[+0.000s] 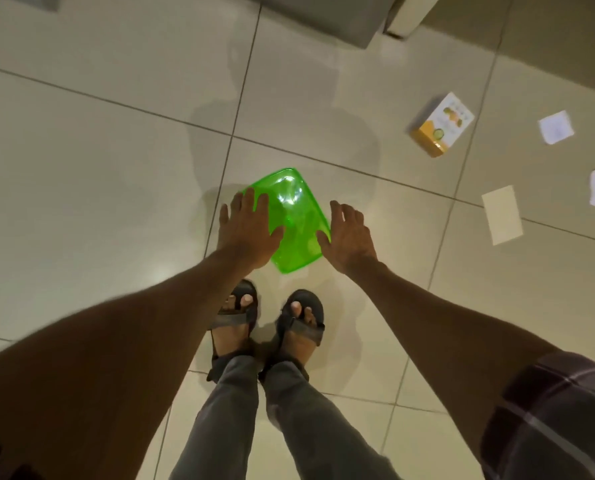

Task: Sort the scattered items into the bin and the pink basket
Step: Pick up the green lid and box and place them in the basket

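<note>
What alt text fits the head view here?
Both open hands, left hand and right hand, flank a green plastic tray on the tiled floor; a yellow box and paper scraps lie to the right.

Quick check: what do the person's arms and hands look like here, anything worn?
Both forearms are bare, and the left hand and right hand have no gloves. No watch or rings visible. A dark plaid short sleeve with pale stripes covers the right upper arm.

Single head-mounted wide-angle view, aimed steeply down from standing height at the tiled floor [81,168]. Both forearms enter from the lower corners; sandalled feet [268,327] sit low centre. Frame edges bend visibly. Far floor and cabinet base [324,15] occupy the top edge.
</note>
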